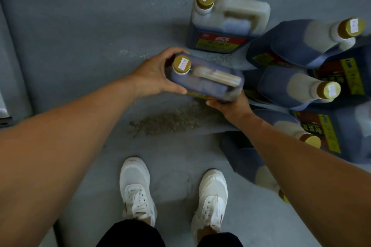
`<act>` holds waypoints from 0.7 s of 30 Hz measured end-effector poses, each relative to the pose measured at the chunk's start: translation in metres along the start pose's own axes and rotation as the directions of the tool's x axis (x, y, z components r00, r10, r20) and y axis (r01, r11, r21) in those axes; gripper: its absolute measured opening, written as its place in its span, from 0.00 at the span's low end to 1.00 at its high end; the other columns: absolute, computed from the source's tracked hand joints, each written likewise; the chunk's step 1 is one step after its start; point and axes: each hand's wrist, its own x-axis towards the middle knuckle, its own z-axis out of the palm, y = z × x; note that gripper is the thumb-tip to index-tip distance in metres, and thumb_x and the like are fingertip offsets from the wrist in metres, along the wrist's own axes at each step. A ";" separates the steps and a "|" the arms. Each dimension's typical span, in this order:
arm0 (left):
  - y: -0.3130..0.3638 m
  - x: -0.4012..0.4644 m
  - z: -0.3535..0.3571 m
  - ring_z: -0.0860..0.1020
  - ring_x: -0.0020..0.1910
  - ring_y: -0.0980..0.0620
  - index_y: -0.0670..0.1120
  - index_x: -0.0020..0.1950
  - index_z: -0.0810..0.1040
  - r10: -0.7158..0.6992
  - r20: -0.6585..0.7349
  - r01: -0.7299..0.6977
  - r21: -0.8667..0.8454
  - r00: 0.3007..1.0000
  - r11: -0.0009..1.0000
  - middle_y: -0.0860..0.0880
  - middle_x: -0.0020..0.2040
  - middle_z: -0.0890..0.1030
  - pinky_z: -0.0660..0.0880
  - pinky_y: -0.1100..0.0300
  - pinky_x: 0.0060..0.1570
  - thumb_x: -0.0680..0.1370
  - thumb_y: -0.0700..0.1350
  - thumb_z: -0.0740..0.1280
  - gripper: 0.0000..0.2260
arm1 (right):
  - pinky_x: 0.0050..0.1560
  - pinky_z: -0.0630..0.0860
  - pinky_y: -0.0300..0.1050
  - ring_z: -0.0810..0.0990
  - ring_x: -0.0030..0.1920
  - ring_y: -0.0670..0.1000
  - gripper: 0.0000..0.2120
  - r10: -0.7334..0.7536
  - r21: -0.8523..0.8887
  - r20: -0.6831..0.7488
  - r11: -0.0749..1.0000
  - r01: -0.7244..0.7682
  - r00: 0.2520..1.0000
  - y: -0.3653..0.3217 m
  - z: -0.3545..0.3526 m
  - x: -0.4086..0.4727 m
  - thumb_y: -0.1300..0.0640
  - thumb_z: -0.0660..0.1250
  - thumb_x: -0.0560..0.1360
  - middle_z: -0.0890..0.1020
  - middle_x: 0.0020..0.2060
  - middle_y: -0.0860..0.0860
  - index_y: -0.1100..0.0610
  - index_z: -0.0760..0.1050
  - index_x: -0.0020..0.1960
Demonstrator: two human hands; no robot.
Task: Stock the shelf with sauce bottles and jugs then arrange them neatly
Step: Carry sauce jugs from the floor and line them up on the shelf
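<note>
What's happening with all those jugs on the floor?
A person standing in white shoes holds a dark sauce jug in both hands: the left hand grips its capped end, the right hand supports the other end from below. One jug stands upright on the grey floor; several more lie piled on the right. No shelf is in view.

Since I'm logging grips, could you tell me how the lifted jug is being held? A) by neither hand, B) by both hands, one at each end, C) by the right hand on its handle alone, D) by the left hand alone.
B: the left hand grips the cap end of the jug while the right hand holds its base end.
</note>
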 end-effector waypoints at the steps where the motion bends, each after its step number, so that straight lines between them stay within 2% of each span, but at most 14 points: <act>1: -0.001 0.001 0.000 0.76 0.60 0.66 0.56 0.68 0.69 -0.001 0.005 0.001 -0.009 1.000 1.000 0.61 0.60 0.77 0.74 0.67 0.59 0.61 0.40 0.84 0.40 | 0.65 0.72 0.47 0.75 0.67 0.59 0.39 0.011 -0.011 0.023 1.000 -0.010 1.000 0.001 0.001 0.003 0.56 0.82 0.66 0.75 0.67 0.57 0.59 0.68 0.72; 4: -0.004 0.002 0.002 0.75 0.64 0.59 0.55 0.70 0.67 0.011 0.017 -0.010 -0.026 1.000 1.000 0.57 0.62 0.77 0.74 0.63 0.62 0.62 0.40 0.83 0.42 | 0.61 0.70 0.42 0.74 0.66 0.56 0.37 0.027 -0.016 0.059 1.000 -0.027 0.998 -0.001 -0.001 0.003 0.57 0.80 0.69 0.75 0.66 0.55 0.59 0.67 0.73; 7: -0.004 -0.001 0.008 0.75 0.63 0.59 0.55 0.68 0.67 0.016 0.002 -0.016 -0.038 1.000 0.999 0.59 0.60 0.76 0.74 0.67 0.59 0.62 0.38 0.83 0.42 | 0.51 0.68 0.28 0.73 0.60 0.48 0.37 0.018 0.069 0.033 0.997 -0.020 0.999 0.000 0.000 0.000 0.60 0.80 0.68 0.74 0.59 0.49 0.59 0.68 0.72; 9: -0.005 -0.002 0.011 0.76 0.63 0.56 0.55 0.68 0.67 0.022 -0.017 -0.022 -0.052 1.000 0.998 0.55 0.61 0.77 0.74 0.64 0.61 0.61 0.39 0.84 0.41 | 0.50 0.68 0.25 0.72 0.60 0.47 0.37 -0.001 0.088 0.041 0.996 -0.002 0.999 -0.003 -0.002 -0.002 0.62 0.81 0.67 0.74 0.59 0.48 0.60 0.68 0.72; 11: -0.005 -0.004 0.007 0.76 0.62 0.56 0.52 0.67 0.68 -0.007 -0.034 0.005 -0.066 0.999 0.998 0.53 0.62 0.78 0.74 0.65 0.60 0.62 0.40 0.83 0.39 | 0.59 0.72 0.35 0.74 0.62 0.48 0.38 -0.012 0.104 0.104 0.995 0.001 0.995 -0.005 -0.005 -0.003 0.61 0.81 0.66 0.76 0.62 0.48 0.59 0.69 0.72; 13: -0.004 -0.012 0.001 0.78 0.58 0.59 0.48 0.68 0.71 -0.090 -0.010 0.089 -0.090 0.996 0.992 0.54 0.61 0.79 0.74 0.71 0.57 0.64 0.40 0.82 0.36 | 0.63 0.76 0.45 0.78 0.63 0.50 0.39 0.034 0.144 0.208 0.988 -0.065 0.978 -0.004 -0.006 -0.007 0.58 0.83 0.63 0.78 0.64 0.50 0.57 0.70 0.71; 15: -0.008 -0.031 -0.003 0.79 0.54 0.62 0.47 0.69 0.74 -0.203 0.021 0.204 -0.154 0.979 0.967 0.55 0.59 0.81 0.75 0.72 0.55 0.65 0.42 0.81 0.33 | 0.58 0.80 0.46 0.81 0.61 0.51 0.38 0.079 0.193 0.321 0.970 -0.147 0.944 -0.006 -0.004 -0.020 0.57 0.83 0.62 0.81 0.62 0.51 0.57 0.72 0.68; 18: -0.020 -0.076 0.001 0.81 0.55 0.58 0.47 0.67 0.76 -0.351 0.061 0.350 -0.336 0.934 0.874 0.52 0.58 0.83 0.76 0.63 0.59 0.65 0.44 0.79 0.31 | 0.45 0.81 0.44 0.85 0.54 0.49 0.29 0.150 0.211 0.469 0.938 -0.275 0.870 -0.014 0.003 -0.058 0.58 0.80 0.67 0.85 0.56 0.49 0.52 0.74 0.65; 21: -0.018 -0.123 0.005 0.83 0.50 0.58 0.47 0.63 0.78 -0.441 0.104 0.432 -0.486 0.891 0.759 0.52 0.53 0.85 0.76 0.64 0.52 0.65 0.43 0.78 0.27 | 0.47 0.82 0.48 0.86 0.54 0.51 0.32 0.202 0.209 0.530 0.910 -0.357 0.824 -0.017 0.011 -0.100 0.51 0.81 0.65 0.85 0.57 0.49 0.51 0.73 0.66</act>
